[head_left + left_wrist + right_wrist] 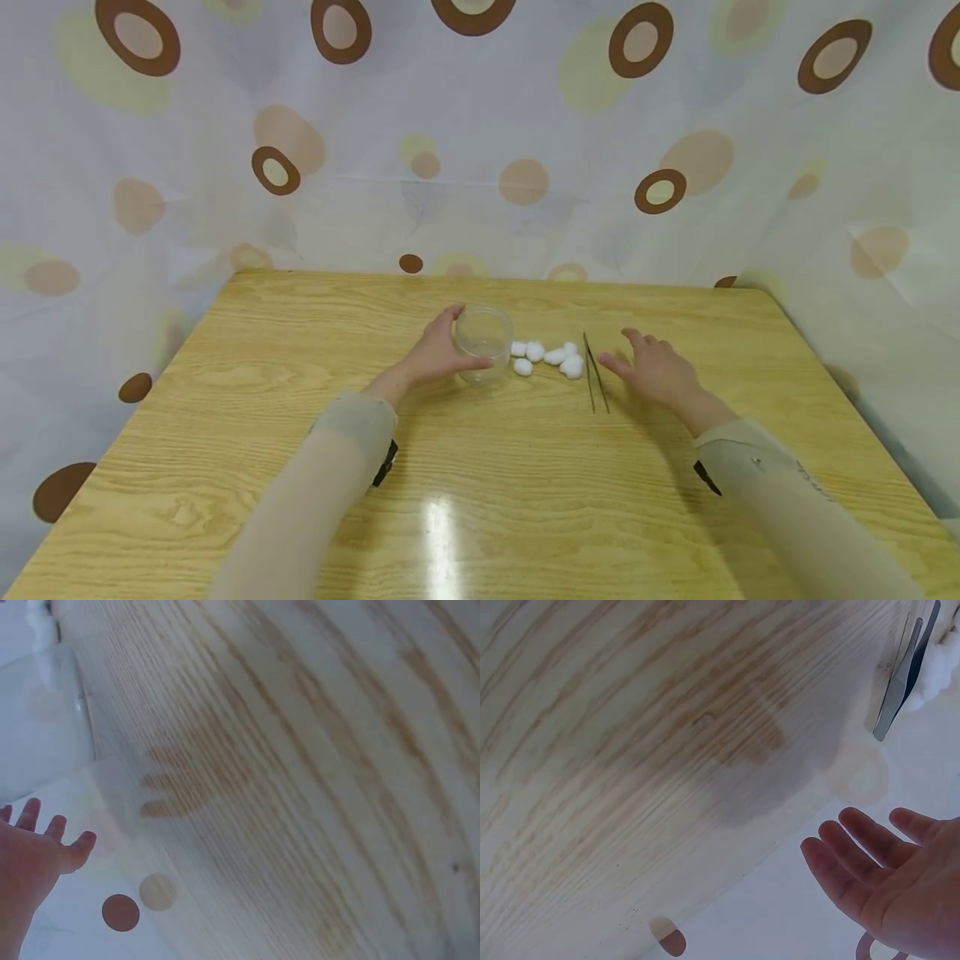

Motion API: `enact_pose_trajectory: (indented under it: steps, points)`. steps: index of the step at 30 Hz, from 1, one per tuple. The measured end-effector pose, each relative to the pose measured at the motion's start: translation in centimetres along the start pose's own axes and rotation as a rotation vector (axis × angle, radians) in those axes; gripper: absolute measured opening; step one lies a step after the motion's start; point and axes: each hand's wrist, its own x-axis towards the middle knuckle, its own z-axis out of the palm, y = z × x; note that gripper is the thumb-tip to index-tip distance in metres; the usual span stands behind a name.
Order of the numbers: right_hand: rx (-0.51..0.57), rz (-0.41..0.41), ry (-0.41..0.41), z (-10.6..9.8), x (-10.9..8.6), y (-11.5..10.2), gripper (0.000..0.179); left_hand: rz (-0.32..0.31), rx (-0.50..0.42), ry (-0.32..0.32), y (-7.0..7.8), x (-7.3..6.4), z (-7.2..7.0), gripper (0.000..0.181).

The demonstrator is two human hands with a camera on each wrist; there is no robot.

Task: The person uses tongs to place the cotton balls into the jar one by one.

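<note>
A clear round plastic jar stands on the wooden table. My left hand is at its left side, thumb across the near side and fingers toward the back; contact is hard to tell. In the left wrist view the left hand has spread fingers beside the jar. Several white cotton balls lie right of the jar. Metal tweezers rest to their right, tips apart. Beside the tweezers hovers my right hand, holding nothing; the right wrist view shows its fingers loosely extended near the tweezers.
The wooden table ends at the back against a sheet patterned with brown and beige circles. That sheet also hangs along the left and right sides. A bright light reflection falls on the table's near part.
</note>
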Motion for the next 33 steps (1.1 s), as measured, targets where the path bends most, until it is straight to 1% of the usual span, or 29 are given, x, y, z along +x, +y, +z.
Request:
enact_pose_trajectory:
  steps: [6,12,15,18,23,28,33]
  points:
    - [0.021,0.031,-0.026,0.0,0.5,-0.4,0.084,-0.014,-0.008,0.011,-0.2,0.2,0.0,0.093]
    - [0.04,0.064,-0.049,-0.4,0.9,-1.1,0.083,-0.004,-0.067,-0.02,-0.3,0.3,0.0,0.088]
    - [0.036,0.081,-0.059,-0.4,1.0,-1.5,0.085,-0.006,-0.073,-0.026,-0.3,0.2,0.0,0.089]
    - [0.05,0.101,-0.066,-0.4,1.1,-1.8,0.081,-0.008,-0.077,-0.025,-0.3,0.1,0.0,0.089]
    - [0.085,0.111,-0.072,-0.3,1.7,-2.1,0.071,-0.011,-0.085,-0.031,-0.3,0.0,-0.2,0.088]
    - [0.116,0.13,-0.086,0.2,2.5,-2.2,0.068,-0.013,-0.098,-0.037,-0.4,-0.1,-0.3,0.088]
    - [0.142,0.145,-0.106,0.7,3.0,-2.3,0.062,-0.02,-0.123,-0.046,-0.4,-0.2,-0.2,0.088]
